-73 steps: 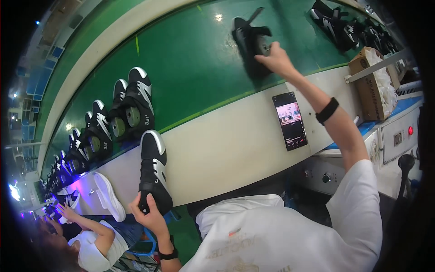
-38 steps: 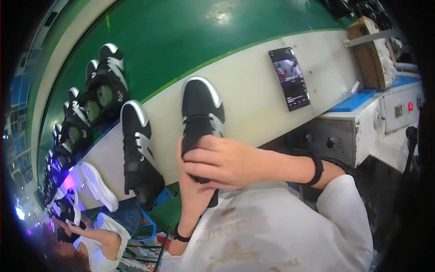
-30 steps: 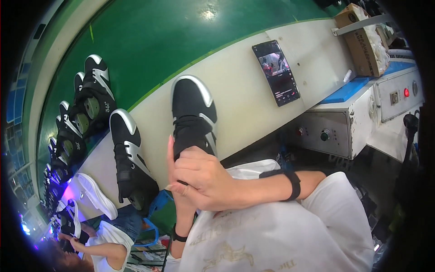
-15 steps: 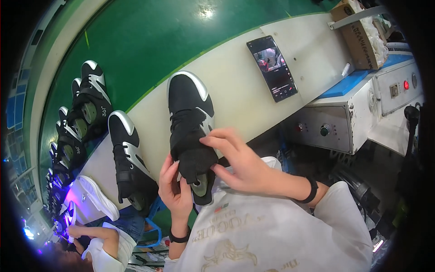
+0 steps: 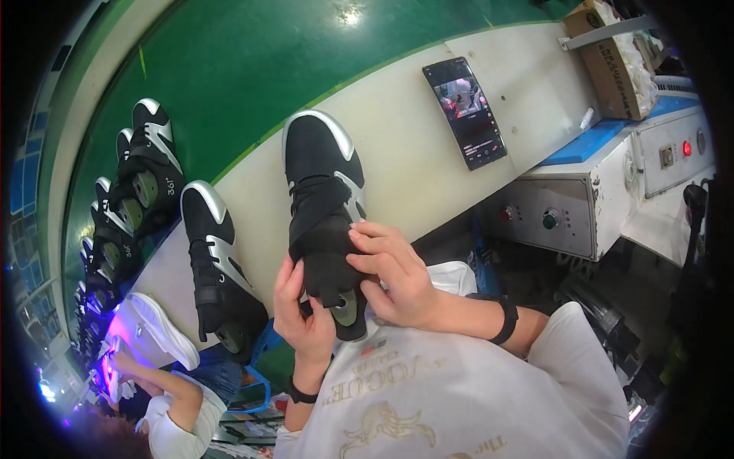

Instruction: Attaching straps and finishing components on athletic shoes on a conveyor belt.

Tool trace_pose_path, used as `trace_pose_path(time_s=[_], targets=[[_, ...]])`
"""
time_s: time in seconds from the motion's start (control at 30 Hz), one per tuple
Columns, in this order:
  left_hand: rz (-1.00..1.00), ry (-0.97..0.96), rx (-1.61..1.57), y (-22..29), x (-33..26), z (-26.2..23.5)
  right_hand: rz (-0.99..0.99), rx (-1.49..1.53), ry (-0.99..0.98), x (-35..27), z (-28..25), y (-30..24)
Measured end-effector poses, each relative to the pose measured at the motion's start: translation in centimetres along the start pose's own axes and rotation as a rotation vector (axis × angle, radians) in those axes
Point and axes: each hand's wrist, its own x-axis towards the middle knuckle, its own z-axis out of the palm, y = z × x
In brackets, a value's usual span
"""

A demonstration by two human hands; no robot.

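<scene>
A black sneaker (image 5: 312,153) with a silver toe edge stands in front of me on the white bench, toe pointing away, heel close to my shirt. Its dark strap (image 5: 325,200) crosses over the laces. My left hand (image 5: 306,317) is closed on the left side of the collar, thumb and fingers along its edge. From the right, my right hand (image 5: 397,279) has its fingers bent onto the tongue and strap edge, gripping the upper. Inside the heel a green-grey insole (image 5: 348,310) shows. Left of it stands a similar sneaker (image 5: 206,222), untouched.
A phone (image 5: 466,115) with a lit screen lies on the bench (image 5: 397,99). Several more sneakers (image 5: 157,157) line the green surface at left, near a white sole (image 5: 164,329). A co-worker (image 5: 180,405) sits lower left. A control box (image 5: 554,214) and carton (image 5: 608,65) are at right.
My right hand has shifted its fingers on the sneaker's right side, now more bent and closer together. My left hand keeps its hold. The view has moved slightly.
</scene>
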Motion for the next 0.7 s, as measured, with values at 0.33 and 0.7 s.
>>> trace_pose_path(time_s=[0.33,0.7], targets=[[-0.018,-0.007,0.014,0.8,0.3,0.4,0.175,0.088,0.016,0.6,0.3,-0.8],[-0.065,-0.02,0.058,1.1,0.2,0.6,-0.183,0.043,-0.047,1.7,-1.0,2.1]])
